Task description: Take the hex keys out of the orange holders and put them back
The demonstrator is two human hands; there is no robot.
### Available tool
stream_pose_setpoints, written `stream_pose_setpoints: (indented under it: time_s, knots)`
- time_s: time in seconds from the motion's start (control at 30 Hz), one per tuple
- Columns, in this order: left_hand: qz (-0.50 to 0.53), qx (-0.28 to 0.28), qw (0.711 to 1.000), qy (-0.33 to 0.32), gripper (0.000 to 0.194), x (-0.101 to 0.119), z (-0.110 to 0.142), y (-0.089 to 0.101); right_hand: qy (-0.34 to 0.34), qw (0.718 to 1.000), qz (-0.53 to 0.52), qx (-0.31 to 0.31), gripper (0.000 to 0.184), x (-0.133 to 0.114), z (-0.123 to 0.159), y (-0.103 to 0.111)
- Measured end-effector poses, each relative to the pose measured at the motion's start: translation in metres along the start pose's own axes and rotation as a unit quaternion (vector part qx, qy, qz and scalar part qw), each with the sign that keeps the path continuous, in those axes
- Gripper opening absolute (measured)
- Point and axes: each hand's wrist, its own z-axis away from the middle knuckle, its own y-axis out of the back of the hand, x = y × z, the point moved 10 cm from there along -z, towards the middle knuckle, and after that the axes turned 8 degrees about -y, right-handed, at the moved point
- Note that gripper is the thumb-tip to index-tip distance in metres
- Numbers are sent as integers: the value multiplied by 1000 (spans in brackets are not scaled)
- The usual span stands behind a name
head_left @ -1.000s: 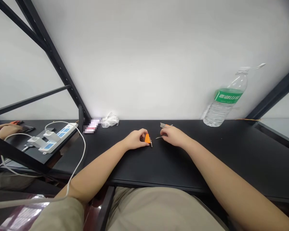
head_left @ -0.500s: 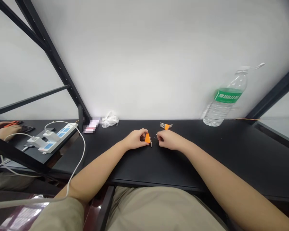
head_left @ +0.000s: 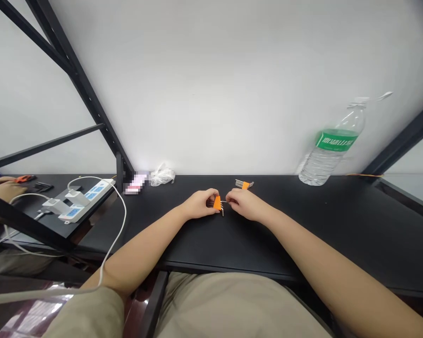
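I see an orange holder (head_left: 217, 203), bent metal keys (head_left: 223, 212) jutting rightward from it, a thin single key (head_left: 224, 202) just beside it, a second orange holder (head_left: 246, 186) with keys lying farther back

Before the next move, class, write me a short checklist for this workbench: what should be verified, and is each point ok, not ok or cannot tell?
1. Left hand grips the orange holder: ok.
2. Right hand pinches the thin metal piece: ok.
3. Metal piece lined up with an opening in the holder: cannot tell, too small to see.
4. Second orange holder out of both hands, on the table: ok; the right hand partly hides it.
5. Bottle apart from both hands: ok.
6. White cable clear of the left forearm in view: not ok, it crosses it.
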Motion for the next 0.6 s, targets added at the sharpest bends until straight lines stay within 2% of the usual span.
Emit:
stream_pose_setpoints:
  time_s: [0.6]
  knots:
    - [19, -4, 1000, 5, 47, -2, 1, 0, 4, 1000, -12, 9, 17, 1, 2, 5]
